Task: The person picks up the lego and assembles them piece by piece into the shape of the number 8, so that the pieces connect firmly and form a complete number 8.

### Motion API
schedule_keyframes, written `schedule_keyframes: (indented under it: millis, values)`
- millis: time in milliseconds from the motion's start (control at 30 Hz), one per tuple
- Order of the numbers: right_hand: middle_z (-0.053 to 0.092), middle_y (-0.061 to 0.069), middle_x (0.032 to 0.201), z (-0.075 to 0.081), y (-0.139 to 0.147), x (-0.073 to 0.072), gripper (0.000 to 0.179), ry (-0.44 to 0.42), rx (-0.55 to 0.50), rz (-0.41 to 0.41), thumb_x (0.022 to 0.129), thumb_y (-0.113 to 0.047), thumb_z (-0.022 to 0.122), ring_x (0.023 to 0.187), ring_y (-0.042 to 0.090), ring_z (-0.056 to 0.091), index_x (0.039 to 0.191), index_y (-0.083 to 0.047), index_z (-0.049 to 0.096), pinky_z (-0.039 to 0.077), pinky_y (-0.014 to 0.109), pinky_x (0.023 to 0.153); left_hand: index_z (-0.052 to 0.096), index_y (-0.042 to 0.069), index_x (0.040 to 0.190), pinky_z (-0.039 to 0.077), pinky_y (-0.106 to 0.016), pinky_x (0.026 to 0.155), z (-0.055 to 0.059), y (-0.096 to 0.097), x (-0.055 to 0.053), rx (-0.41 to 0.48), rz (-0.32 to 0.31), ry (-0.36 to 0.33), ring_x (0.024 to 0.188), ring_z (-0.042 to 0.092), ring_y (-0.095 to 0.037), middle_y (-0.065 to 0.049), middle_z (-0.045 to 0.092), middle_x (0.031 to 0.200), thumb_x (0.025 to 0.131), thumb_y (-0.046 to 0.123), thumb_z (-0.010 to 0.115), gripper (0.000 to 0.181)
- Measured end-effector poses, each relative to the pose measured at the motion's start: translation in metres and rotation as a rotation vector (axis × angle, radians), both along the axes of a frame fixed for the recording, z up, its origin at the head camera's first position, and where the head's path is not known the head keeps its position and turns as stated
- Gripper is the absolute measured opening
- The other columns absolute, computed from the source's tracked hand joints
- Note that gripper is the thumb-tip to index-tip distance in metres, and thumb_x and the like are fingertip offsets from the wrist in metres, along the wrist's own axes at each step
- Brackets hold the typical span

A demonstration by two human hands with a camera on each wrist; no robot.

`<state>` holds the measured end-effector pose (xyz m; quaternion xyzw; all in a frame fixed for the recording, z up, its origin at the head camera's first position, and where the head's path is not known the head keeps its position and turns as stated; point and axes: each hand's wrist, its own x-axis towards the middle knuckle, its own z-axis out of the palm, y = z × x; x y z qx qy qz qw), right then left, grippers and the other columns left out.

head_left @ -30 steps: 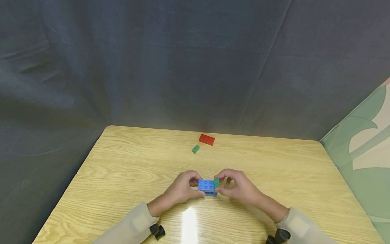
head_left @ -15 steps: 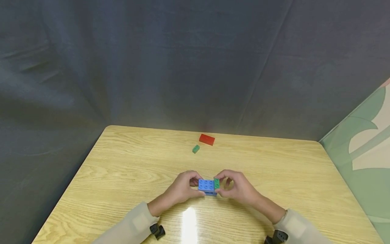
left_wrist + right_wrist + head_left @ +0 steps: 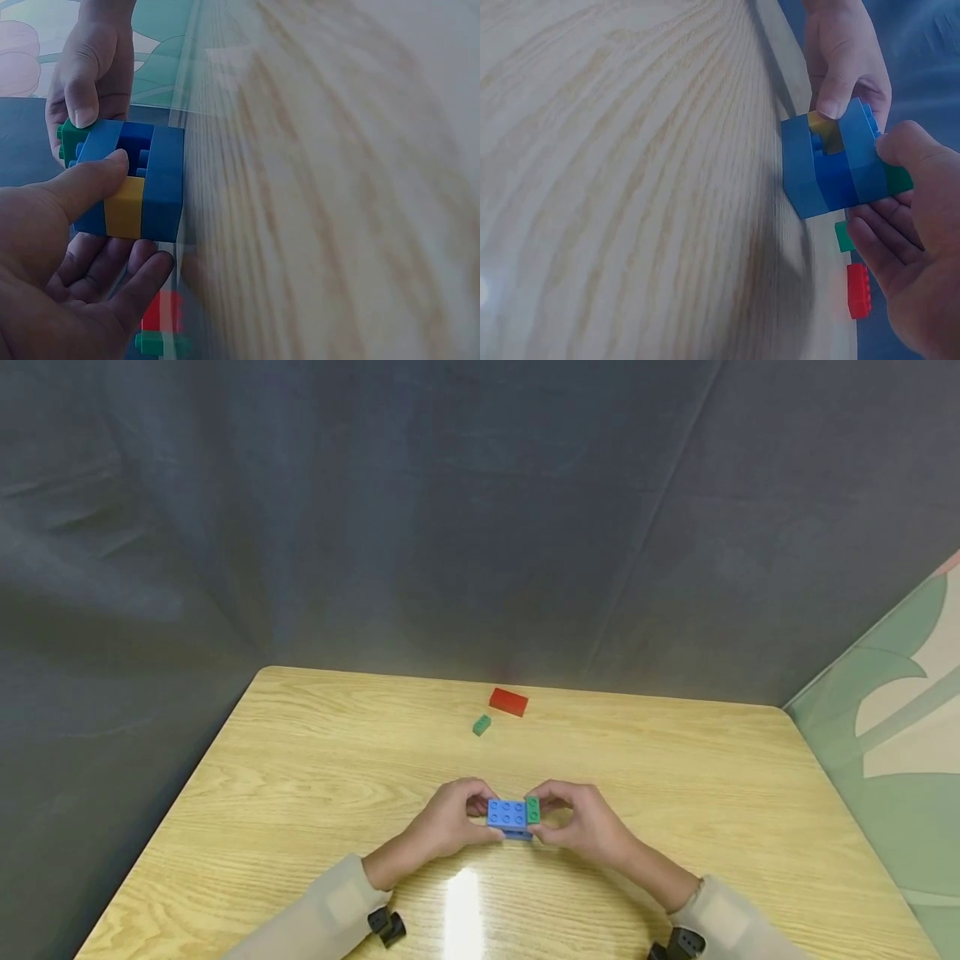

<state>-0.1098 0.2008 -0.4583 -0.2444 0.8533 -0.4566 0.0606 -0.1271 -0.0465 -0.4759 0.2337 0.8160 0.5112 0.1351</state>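
A stack of toy building bricks stands between both hands at the table's near middle. Its upper blue brick (image 3: 506, 812) shows rows of studs. Sandwiched over a lower blue brick (image 3: 163, 184) are a yellow brick (image 3: 124, 206) and a darker blue brick (image 3: 836, 181), with a gap between them. A green brick (image 3: 532, 810) sits on the right end of the top. My left hand (image 3: 452, 820) grips the stack's left end, its thumb across the yellow brick's side. With thumb and fingers, my right hand (image 3: 587, 817) pinches the green brick at the other end.
Farther back on the wooden table (image 3: 337, 743) lie a red brick (image 3: 508, 702) and a small green brick (image 3: 482, 725). Behind the table's far edge hangs a dark cloth (image 3: 450, 527). A patterned panel (image 3: 900, 718) borders the right side.
My right wrist has shifted slightly left, and the right fingers sit a little closer together at the green brick. The left hand and the stack keep their places.
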Motion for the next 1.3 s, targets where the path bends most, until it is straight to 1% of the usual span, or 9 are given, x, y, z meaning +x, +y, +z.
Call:
schedule_keyframes:
  millis: [200, 400, 533, 767, 1000, 1200, 1300]
  values:
    - [0.073, -0.002, 0.104, -0.005, 0.001, 0.001, 0.028, -0.025, -0.036, -0.009, 0.084, -0.006, 0.083, 0.092, 0.016, 0.070, 0.110, -0.009, 0.072, 0.059, 0.039, 0.087, 0.069, 0.006, 0.104, 0.056, -0.021, 0.083, -0.001, 0.000, 0.001, -0.012, 0.011, -0.017, 0.089, 0.061, -0.010, 0.003, 0.063, 0.097, 0.080, 0.009, 0.088, 0.032]
    - [0.073, 0.005, 0.111, -0.012, 0.006, 0.003, 0.030, -0.057, -0.101, -0.035, 0.086, -0.009, 0.082, 0.097, 0.018, 0.071, 0.114, -0.005, 0.072, 0.058, 0.038, 0.091, 0.068, 0.006, 0.106, 0.056, -0.020, 0.084, -0.001, 0.002, 0.000, -0.023, 0.005, -0.014, 0.090, 0.062, -0.010, 0.003, 0.063, 0.098, 0.080, 0.010, 0.088, 0.033]
    - [0.073, 0.007, 0.114, -0.016, 0.007, 0.005, 0.031, -0.052, -0.111, -0.040, 0.088, -0.010, 0.081, 0.098, 0.018, 0.071, 0.116, -0.003, 0.072, 0.058, 0.039, 0.091, 0.068, 0.008, 0.108, 0.055, -0.020, 0.083, -0.001, 0.003, 0.001, -0.049, 0.005, -0.017, 0.090, 0.062, -0.010, 0.005, 0.063, 0.097, 0.081, 0.012, 0.088, 0.033]
    - [0.073, 0.008, 0.114, -0.019, 0.008, 0.007, 0.032, -0.030, -0.118, -0.048, 0.088, -0.008, 0.080, 0.097, 0.018, 0.071, 0.118, -0.002, 0.072, 0.056, 0.044, 0.095, 0.066, 0.008, 0.108, 0.056, -0.024, 0.085, -0.001, 0.003, 0.002, -0.060, -0.020, 0.015, 0.090, 0.062, -0.011, 0.004, 0.063, 0.097, 0.082, 0.012, 0.087, 0.033]
    - [0.073, 0.008, 0.115, -0.019, 0.007, 0.006, 0.032, -0.019, -0.123, -0.028, 0.089, -0.008, 0.080, 0.097, 0.019, 0.071, 0.119, -0.002, 0.071, 0.057, 0.043, 0.093, 0.065, 0.009, 0.109, 0.055, -0.024, 0.087, 0.001, 0.000, 0.000, -0.096, -0.053, 0.053, 0.091, 0.060, -0.009, 0.005, 0.061, 0.097, 0.084, 0.014, 0.086, 0.033]
    - [0.073, 0.008, 0.115, -0.016, 0.005, 0.006, 0.032, -0.018, -0.113, -0.025, 0.089, -0.007, 0.079, 0.097, 0.019, 0.071, 0.119, -0.002, 0.071, 0.057, 0.042, 0.093, 0.065, 0.012, 0.110, 0.051, -0.025, 0.084, 0.006, -0.003, -0.002, -0.147, -0.081, 0.060, 0.089, 0.056, -0.009, 0.007, 0.059, 0.096, 0.085, 0.022, 0.085, 0.033]
    - [0.073, 0.008, 0.115, -0.016, 0.005, 0.006, 0.031, -0.018, -0.113, -0.025, 0.089, -0.006, 0.079, 0.097, 0.019, 0.071, 0.119, -0.002, 0.071, 0.057, 0.043, 0.093, 0.065, 0.012, 0.114, 0.050, -0.026, 0.084, 0.009, -0.005, -0.003, -0.156, -0.099, 0.064, 0.091, 0.056, -0.011, 0.007, 0.059, 0.100, 0.089, 0.028, 0.082, 0.035]
